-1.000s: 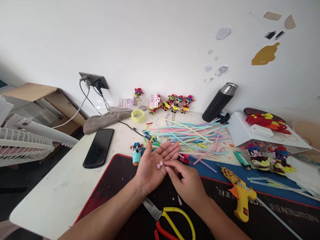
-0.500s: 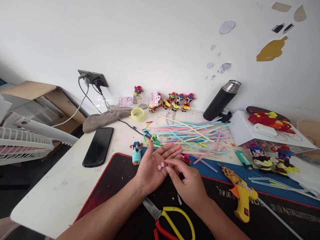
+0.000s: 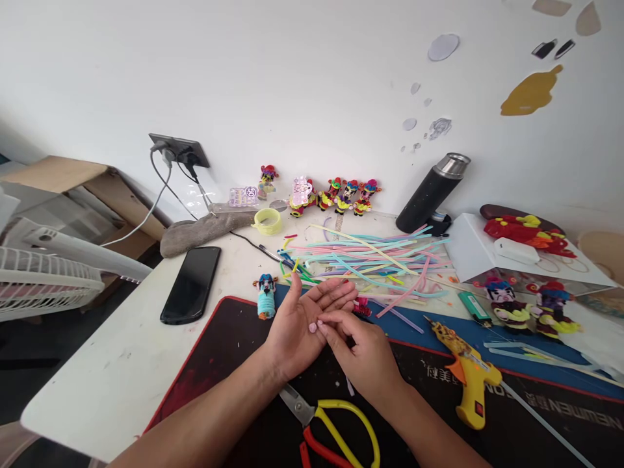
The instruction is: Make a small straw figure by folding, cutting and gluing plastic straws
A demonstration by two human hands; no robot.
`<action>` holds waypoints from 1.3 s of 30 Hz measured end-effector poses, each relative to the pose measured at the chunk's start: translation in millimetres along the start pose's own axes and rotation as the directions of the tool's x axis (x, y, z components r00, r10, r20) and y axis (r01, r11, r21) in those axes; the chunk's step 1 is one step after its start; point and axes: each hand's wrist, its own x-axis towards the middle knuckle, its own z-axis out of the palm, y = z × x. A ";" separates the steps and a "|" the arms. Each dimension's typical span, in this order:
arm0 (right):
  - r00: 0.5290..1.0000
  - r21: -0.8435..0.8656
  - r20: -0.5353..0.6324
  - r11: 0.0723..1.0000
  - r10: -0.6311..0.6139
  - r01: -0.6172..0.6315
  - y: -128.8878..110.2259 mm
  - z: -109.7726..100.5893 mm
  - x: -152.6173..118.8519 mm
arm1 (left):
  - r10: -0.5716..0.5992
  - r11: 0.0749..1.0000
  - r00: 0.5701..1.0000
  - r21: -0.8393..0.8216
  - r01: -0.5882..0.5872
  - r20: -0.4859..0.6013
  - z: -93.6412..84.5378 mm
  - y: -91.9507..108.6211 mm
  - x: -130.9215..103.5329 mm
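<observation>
My left hand [image 3: 297, 335] lies palm up with its fingers stretched out. A small pale pink ball [image 3: 312, 327] rests loose on its palm. Over that palm, my right hand [image 3: 358, 348] pinches with thumb and forefinger at a second tiny pink ball, mostly covered by the fingertips. Beyond my left thumb stands a small figure [image 3: 266, 299] with a light blue wrapped body and a blue hat. Scissors [image 3: 336, 429] with yellow and red handles lie on the dark mat [image 3: 214, 377], below my hands.
A yellow hot glue gun [image 3: 470, 380] lies to the right. Behind my hands are many pastel pipe cleaners [image 3: 370, 253]. Several finished figures [image 3: 351, 196] line the wall. A black phone [image 3: 191, 285] lies left, a black thermos [image 3: 431, 194] stands at the back, and a fan [image 3: 49, 279] is far left.
My right fingertips have closed over one of the two pink balls on my left palm, so only one now shows plainly. My left hand has stayed in place.
</observation>
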 end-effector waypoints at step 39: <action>0.997 0.045 0.032 0.996 0.074 -0.076 -0.2 1.6 -0.2 | 0.012 0.999 1.000 0.041 -0.012 -0.006 -0.6 2.9 -1.3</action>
